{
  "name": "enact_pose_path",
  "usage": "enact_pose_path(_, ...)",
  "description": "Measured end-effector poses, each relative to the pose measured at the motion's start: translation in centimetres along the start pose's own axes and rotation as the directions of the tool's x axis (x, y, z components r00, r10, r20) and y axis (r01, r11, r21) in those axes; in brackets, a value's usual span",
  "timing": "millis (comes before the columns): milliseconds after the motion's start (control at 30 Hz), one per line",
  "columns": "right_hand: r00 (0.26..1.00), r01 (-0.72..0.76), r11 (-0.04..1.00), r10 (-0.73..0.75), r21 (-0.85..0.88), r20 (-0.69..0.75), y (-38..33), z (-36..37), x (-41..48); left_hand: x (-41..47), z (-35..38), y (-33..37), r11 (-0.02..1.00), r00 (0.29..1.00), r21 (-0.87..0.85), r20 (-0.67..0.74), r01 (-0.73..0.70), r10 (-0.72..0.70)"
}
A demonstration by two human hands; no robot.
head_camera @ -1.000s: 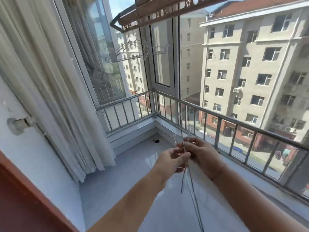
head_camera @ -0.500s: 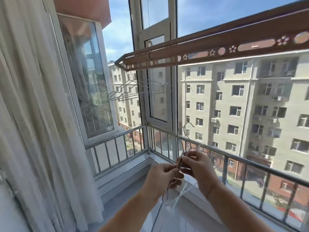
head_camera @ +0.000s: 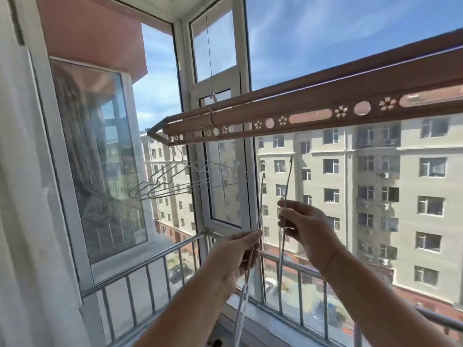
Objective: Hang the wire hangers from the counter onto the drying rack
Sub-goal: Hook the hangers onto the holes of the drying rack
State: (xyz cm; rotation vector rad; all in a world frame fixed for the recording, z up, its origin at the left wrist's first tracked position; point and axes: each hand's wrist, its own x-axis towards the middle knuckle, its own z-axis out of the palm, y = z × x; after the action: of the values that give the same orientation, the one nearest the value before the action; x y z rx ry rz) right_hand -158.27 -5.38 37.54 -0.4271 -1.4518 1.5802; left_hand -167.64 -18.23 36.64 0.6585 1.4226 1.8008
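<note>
The brown drying rack point(head_camera: 310, 116), a bar with flower-shaped holes, runs from upper right to centre left overhead. Several wire hangers point(head_camera: 165, 181) hang from its left end. My right hand point(head_camera: 304, 226) pinches one wire hanger point(head_camera: 288, 181) by its neck and holds it upright, below the rack. My left hand point(head_camera: 238, 254) grips a bunch of wire hangers point(head_camera: 244, 296) whose bodies hang down toward the sill. The two hands are a short gap apart.
A metal railing point(head_camera: 155, 256) runs along the window sill in front of me. A white curtain point(head_camera: 27, 221) hangs at the left. White window frames point(head_camera: 240, 151) stand behind the rack. Apartment buildings point(head_camera: 375, 196) show through the glass.
The view tilted upward, so the rack now sits lower and larger. Both hands rose. My right hand drew one hanger away from the bunch in my left hand.
</note>
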Motion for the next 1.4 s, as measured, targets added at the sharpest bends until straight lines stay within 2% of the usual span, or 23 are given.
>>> enact_pose_path(200, 0.996, 0.088, 0.991, -0.089, -0.103, -0.006, -1.9, 1.3, 7.7, 7.4, -0.4, 5.4, 0.992, 0.997, -0.104, -0.037, -0.070, 0.067)
enact_pose_path(367, 0.987, 0.154, 0.970, -0.160, -0.186, -0.017, -3.2, 2.5, 11.8, 12.1, -0.6, 8.5, 0.987, 0.993, -0.120, 0.027, -0.108, 0.112)
enact_pose_path(633, 0.977, 0.164, 0.956, -0.191, -0.244, -0.091, -2.7, 3.6, 14.8, 18.3, -1.6, 10.8, 0.989, 0.981, -0.083, 0.136, -0.125, 0.136)
enact_pose_path(833, 0.976, 0.107, 0.961, -0.150, -0.254, -0.157, -1.4, 4.1, 15.4, 21.1, -2.1, 10.8, 0.992, 0.971, -0.064, 0.205, -0.113, 0.124)
enact_pose_path(1267, 0.952, 0.102, 0.950, -0.180, -0.296, -0.249, -0.5, 3.6, 15.3, 23.6, -2.3, 9.3, 0.993, 0.953, -0.111, 0.298, -0.023, 0.056)
enact_pose_path(1400, 0.946, 0.117, 0.946, -0.199, -0.304, -0.257, -0.6, 3.3, 14.8, 23.6, -3.3, 8.3, 0.992, 0.956, -0.041, 0.264, -0.121, 0.128)
